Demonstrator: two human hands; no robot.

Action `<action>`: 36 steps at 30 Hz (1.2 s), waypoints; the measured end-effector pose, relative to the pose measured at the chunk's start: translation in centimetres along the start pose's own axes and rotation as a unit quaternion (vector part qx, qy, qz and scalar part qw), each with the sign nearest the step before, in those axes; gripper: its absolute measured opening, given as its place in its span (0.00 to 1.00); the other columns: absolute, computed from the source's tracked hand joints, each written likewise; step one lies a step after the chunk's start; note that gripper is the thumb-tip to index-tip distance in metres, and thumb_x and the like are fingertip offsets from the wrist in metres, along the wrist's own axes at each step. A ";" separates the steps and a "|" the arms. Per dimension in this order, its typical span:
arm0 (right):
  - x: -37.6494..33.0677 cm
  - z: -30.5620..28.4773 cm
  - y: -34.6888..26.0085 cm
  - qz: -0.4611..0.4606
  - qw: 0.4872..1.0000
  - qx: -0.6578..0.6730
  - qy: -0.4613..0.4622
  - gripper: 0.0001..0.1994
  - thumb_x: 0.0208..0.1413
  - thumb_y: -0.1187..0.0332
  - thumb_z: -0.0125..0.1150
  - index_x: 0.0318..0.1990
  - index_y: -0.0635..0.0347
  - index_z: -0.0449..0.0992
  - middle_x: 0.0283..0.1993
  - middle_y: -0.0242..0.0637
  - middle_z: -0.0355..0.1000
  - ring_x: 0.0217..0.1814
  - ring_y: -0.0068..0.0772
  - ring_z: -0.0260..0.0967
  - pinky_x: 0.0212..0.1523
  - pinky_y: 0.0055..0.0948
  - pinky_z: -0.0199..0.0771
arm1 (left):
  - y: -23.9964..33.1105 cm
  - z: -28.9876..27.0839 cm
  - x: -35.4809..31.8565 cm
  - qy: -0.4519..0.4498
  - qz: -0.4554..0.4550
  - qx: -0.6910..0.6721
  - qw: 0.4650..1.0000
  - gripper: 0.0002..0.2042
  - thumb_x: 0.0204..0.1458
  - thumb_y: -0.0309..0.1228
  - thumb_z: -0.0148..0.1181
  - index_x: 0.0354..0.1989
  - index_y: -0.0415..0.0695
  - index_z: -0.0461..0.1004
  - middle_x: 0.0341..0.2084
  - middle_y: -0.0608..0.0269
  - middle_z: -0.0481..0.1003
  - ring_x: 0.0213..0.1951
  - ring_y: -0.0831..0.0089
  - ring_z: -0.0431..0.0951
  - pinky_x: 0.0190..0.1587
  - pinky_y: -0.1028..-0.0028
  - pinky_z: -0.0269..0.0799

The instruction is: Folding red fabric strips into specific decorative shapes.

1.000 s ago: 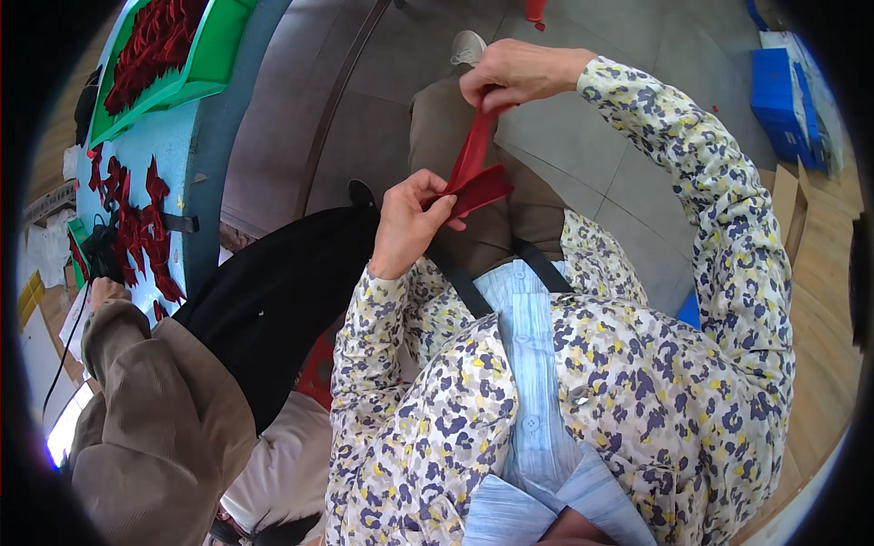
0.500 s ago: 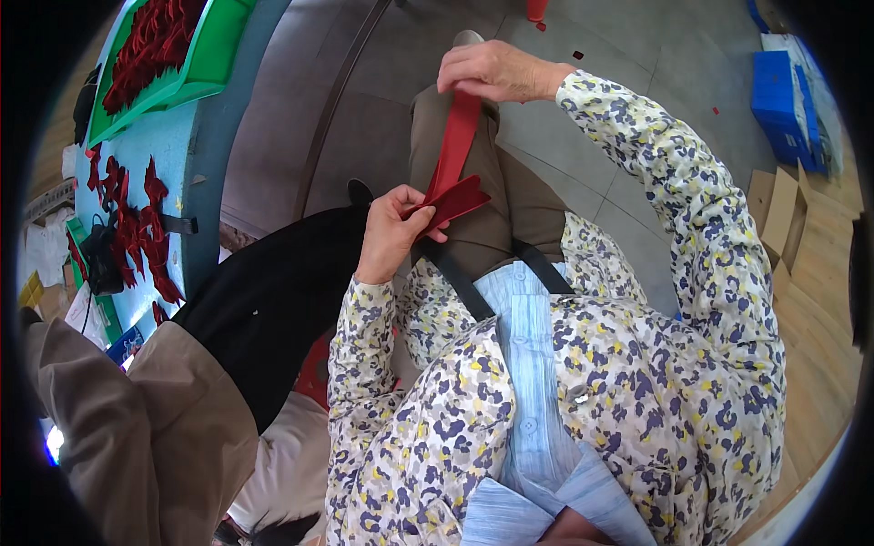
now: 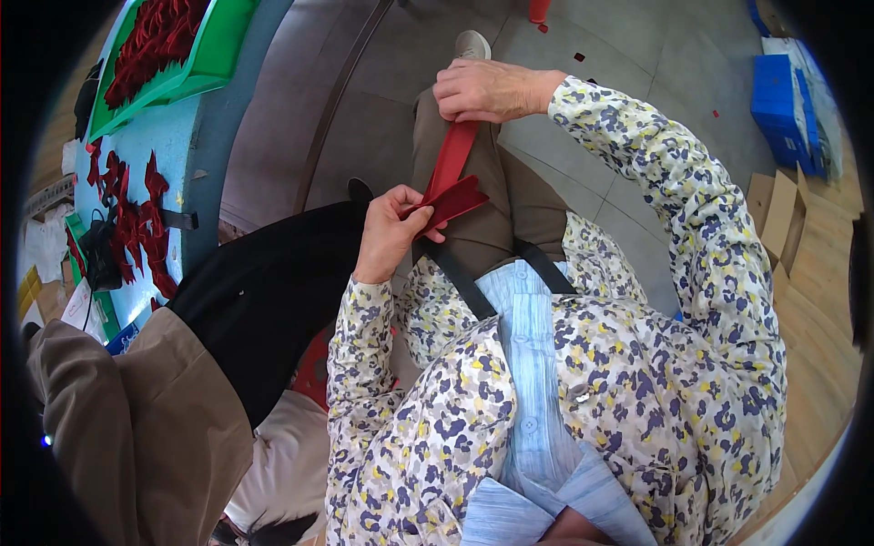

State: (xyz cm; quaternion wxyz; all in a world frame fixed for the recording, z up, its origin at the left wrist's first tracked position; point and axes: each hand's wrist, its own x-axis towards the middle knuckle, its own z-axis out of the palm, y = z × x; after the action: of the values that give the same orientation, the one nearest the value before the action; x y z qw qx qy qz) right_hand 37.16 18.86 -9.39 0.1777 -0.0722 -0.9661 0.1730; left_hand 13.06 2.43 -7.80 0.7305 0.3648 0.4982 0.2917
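Over my lap, a red ribbon (image 3: 452, 156) stretches between my two hands. My left hand (image 3: 393, 227) pinches it between thumb and fingers, and two cut, notched ends or layers fan out to the right of the thumb. Farther off, above my knee, my right hand (image 3: 478, 91) has its fingers closed round the other part of the ribbon; the fingertips and what lies under them are hidden. Between the hands the ribbon looks taut and flat.
At the left, a light blue table (image 3: 168, 136) bears a green bin (image 3: 214, 68) of dark red bows (image 3: 157, 41) and several loose bows (image 3: 150, 223). A co-worker's black sleeve (image 3: 273, 282) lies close by. A blue box (image 3: 781, 100) and cardboard (image 3: 785, 218) stand at the right.
My right hand has come a little nearer my left hand, so the stretch of ribbon between them is shorter. The left hand keeps its pinch. The co-worker's arm at the left has shifted slightly.
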 end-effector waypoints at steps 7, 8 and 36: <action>-0.8 -0.3 -1.0 -0.070 0.989 -0.124 -0.030 0.06 0.55 0.67 0.57 0.33 0.59 0.70 0.35 0.33 0.66 0.38 0.34 0.68 0.40 0.32 0.70 | 0.8 -0.3 -0.6 -0.012 -0.012 0.017 1.000 0.01 0.56 0.18 0.51 0.34 0.33 0.68 0.28 0.53 0.78 0.26 0.73 0.80 0.29 0.76 0.78; -0.9 -0.2 -1.0 -0.071 0.989 -0.123 -0.029 0.06 0.55 0.67 0.57 0.33 0.59 0.70 0.35 0.33 0.66 0.38 0.34 0.68 0.40 0.32 0.70 | 0.8 -0.4 -0.5 -0.011 -0.012 0.017 1.000 0.01 0.56 0.18 0.51 0.34 0.33 0.68 0.28 0.53 0.78 0.26 0.73 0.80 0.29 0.76 0.78; 3.2 2.0 -2.0 0.103 0.991 -0.009 -0.089 0.06 0.51 0.66 0.62 0.31 0.56 0.71 0.35 0.33 0.64 0.43 0.34 0.65 0.50 0.35 0.61 | -0.9 -4.0 -1.0 0.003 0.004 0.035 0.999 0.01 0.56 0.18 0.52 0.32 0.34 0.67 0.27 0.56 0.77 0.26 0.75 0.79 0.28 0.78 0.76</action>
State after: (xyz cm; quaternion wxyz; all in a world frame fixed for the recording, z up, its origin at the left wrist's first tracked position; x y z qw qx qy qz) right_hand 33.34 17.00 -9.41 0.0719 -0.1574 -0.9668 0.1878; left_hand 9.01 2.06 -9.00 0.7144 0.3913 0.5091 0.2781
